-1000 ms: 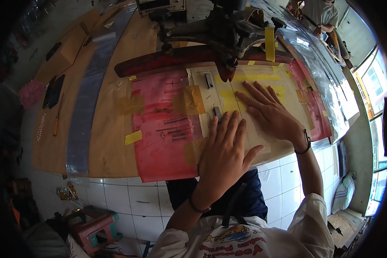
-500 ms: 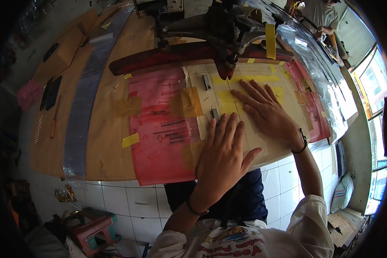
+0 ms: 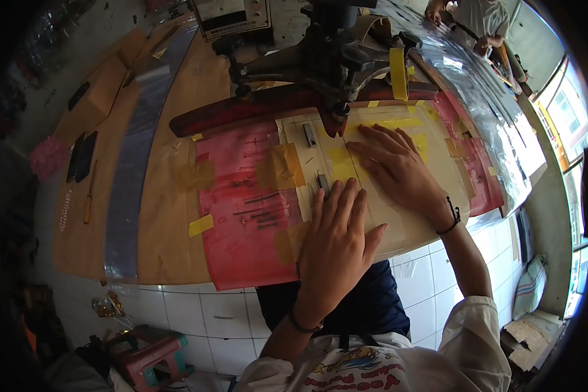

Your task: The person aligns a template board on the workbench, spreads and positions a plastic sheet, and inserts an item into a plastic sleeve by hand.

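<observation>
My left hand (image 3: 338, 235) lies flat at the near side of a pale beige sheet (image 3: 395, 225), fingers stretched forward and thumb apart. Its fingertips are beside a small dark metal block (image 3: 322, 183); a second small block (image 3: 310, 136) lies farther forward. My right hand (image 3: 402, 171) rests flat on the sheet's right part, its fingers over strips of yellow tape (image 3: 342, 163). Neither hand holds anything. Just beyond the right fingertips, the pointed middle of a dark red bar (image 3: 251, 106) comes down under a black machine head (image 3: 307, 59). Red sheeting (image 3: 242, 215) lies left of the beige sheet.
A brown work surface (image 3: 166, 222) extends left, crossed by a clear plastic strip (image 3: 127, 189). Phones (image 3: 82, 157) and a thin wooden-handled tool (image 3: 89, 202) lie there. Shiny plastic sheeting (image 3: 477, 91) covers the right side, with another person (image 3: 480, 26) behind it. A stool (image 3: 151, 359) stands below left.
The camera view has shifted a little, so the machine and table sit lower in it. Both my hands stay flat on the sheet in nearly the same places.
</observation>
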`<state>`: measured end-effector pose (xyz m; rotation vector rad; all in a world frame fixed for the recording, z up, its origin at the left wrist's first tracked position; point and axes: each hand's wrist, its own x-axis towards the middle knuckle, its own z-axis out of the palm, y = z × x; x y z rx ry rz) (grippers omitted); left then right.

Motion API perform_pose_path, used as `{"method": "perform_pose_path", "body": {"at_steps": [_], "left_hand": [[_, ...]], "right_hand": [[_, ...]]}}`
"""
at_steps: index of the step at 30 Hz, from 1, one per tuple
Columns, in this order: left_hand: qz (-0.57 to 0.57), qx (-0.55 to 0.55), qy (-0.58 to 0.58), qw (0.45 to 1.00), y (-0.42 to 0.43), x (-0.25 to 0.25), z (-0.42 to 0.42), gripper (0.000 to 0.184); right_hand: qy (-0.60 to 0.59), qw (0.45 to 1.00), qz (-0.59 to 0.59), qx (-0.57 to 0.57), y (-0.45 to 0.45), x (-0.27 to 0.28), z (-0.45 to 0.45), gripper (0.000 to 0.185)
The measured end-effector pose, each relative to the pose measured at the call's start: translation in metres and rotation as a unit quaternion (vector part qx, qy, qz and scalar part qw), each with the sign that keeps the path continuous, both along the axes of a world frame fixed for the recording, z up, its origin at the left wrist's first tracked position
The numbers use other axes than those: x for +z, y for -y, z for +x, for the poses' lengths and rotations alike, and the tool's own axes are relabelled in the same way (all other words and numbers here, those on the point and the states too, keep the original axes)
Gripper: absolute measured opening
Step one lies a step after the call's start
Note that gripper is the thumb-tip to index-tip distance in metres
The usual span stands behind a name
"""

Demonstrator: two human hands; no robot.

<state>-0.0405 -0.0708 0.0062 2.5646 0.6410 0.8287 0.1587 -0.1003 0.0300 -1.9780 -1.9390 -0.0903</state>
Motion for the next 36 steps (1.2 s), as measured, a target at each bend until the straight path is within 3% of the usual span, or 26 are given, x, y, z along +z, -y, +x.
{"method": "perform_pose_path", "body": {"at_steps": [5,23,32,36], "left_hand": [[0.004,0.012,-0.007,1.0,0.0,0.0,0.002,0.052],[0.018,0.02,-0.011,1.0,0.0,0.003,0.002,0.048],[0.082,-0.036,-0.112,0.99,0.0,0.007,-0.002,0.085],[0.071,-0.025,-0.133,0.988,0.002,0.012,0.001,0.088]], "right_hand": [[-0.067,0.993,0.021,0.096,0.005,0.007,-0.001,0.033],[-0.035,0.993,0.065,0.088,-0.01,-0.006,0.002,0.032],[0.034,0.99,0.064,0.117,-0.018,-0.006,0.015,0.034],[0.042,0.986,0.064,0.147,-0.02,-0.004,0.025,0.035]]}}
